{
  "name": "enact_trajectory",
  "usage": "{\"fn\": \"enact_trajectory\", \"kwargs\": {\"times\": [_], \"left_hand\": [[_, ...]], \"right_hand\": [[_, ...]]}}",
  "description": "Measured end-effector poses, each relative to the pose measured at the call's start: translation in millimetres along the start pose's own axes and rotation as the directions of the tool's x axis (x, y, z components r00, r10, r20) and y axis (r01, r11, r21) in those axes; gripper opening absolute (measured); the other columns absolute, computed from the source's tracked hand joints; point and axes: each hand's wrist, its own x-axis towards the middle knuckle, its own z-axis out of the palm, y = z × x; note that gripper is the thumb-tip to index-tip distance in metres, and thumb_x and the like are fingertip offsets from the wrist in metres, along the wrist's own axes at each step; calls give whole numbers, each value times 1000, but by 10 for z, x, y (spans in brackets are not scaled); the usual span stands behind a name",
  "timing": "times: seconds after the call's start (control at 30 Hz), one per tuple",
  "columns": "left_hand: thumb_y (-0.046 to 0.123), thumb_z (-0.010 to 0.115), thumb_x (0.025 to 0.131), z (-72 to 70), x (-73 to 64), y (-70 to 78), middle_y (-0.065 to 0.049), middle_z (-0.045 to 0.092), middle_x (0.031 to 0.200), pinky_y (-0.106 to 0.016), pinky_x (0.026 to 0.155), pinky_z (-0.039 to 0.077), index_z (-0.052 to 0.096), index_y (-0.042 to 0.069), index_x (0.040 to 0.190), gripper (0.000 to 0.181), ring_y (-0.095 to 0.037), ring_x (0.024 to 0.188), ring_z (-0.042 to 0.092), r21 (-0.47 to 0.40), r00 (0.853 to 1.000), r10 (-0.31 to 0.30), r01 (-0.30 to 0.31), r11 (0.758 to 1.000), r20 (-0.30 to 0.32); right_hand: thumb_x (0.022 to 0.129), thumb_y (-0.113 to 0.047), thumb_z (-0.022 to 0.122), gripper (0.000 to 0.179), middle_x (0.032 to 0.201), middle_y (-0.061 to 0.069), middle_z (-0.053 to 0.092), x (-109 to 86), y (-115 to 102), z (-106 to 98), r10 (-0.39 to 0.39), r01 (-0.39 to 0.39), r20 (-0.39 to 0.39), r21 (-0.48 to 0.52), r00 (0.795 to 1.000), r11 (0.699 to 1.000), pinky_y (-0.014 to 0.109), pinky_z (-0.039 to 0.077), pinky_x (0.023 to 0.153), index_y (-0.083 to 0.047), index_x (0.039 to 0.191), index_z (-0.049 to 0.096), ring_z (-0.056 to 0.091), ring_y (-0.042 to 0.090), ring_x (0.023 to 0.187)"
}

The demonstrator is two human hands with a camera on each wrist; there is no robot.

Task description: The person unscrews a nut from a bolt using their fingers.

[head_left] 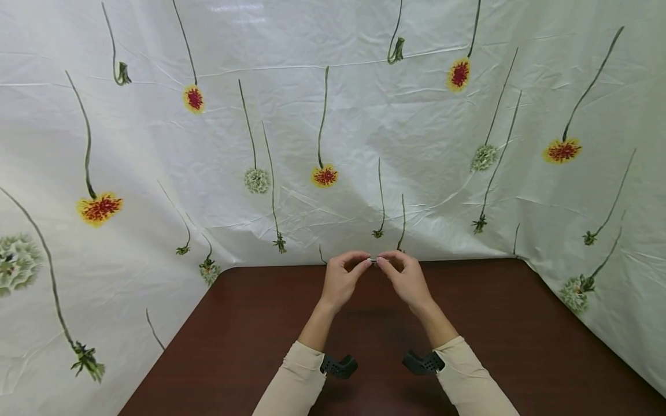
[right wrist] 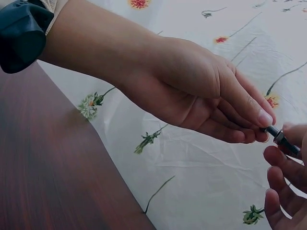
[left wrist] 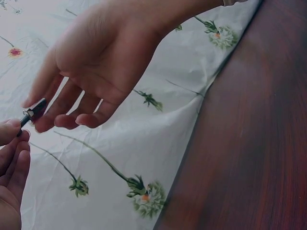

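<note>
A small metal bolt [right wrist: 289,145] with a nut [right wrist: 278,138] on its thread is held in the air between both hands, over the far part of the table. My right hand [head_left: 411,282] pinches one end between thumb and fingertips. At the other end, my left hand [head_left: 340,283] has its thumb and index finger on the bolt, its other fingers loosely bent below. In the left wrist view the nut [left wrist: 29,113] sits partway along the bolt, between the two hands. The fingertips hide both bolt ends in part.
Beneath the hands is a dark reddish-brown table [head_left: 250,335]. A white flower-print cloth [head_left: 291,121] hangs behind it and along both sides. Each wrist wears a dark strapped device, such as the one on the left wrist [head_left: 339,366].
</note>
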Motion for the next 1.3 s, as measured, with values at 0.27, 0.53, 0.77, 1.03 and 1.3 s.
{"fn": "enact_trajectory", "kwargs": {"times": [0.27,0.53,0.77,1.03,1.3], "left_hand": [[8,74,97,-2,-8,-5,-12,75,104,-40,85,55,78,1,107,12,-22,98,69,-2,1000,-14,14,1000,-3],[8,76,96,4,-6,-9,-17,74,105,-41,85,55,78,2,107,13,-26,99,69,-11,1000,-14,14,1000,-15],[9,75,97,-4,-4,-3,-10,75,104,-35,84,55,78,2,107,13,-19,98,69,15,1000,-26,26,1000,-6],[0,73,96,-1,-12,223,-18,74,103,-47,84,54,76,-5,105,11,-29,97,69,11,1000,-21,21,1000,-11],[-4,72,95,-11,-31,396,-23,73,102,-45,83,54,74,-8,105,11,-31,96,69,17,1000,-21,21,1000,-6]], "right_hand": [[98,-7,72,19,112,14,71,-1,-2,-6,-34,34,6,13,999,999,36,51,86,-2,116,71,66,27,103],[101,-12,70,23,112,15,72,0,-16,15,17,-17,-18,-6,1000,1000,36,49,87,1,119,72,64,25,103],[99,3,67,23,116,25,68,-89,-336,-2,9,-10,26,15,1000,1000,35,51,85,7,121,66,66,37,104],[100,-3,68,19,110,17,70,-60,-240,16,10,-10,-3,-22,1000,1000,37,48,83,6,117,70,63,26,98],[99,-10,72,24,115,15,70,1,22,8,-26,26,6,10,1000,1000,35,52,82,0,121,69,67,29,101]]}}
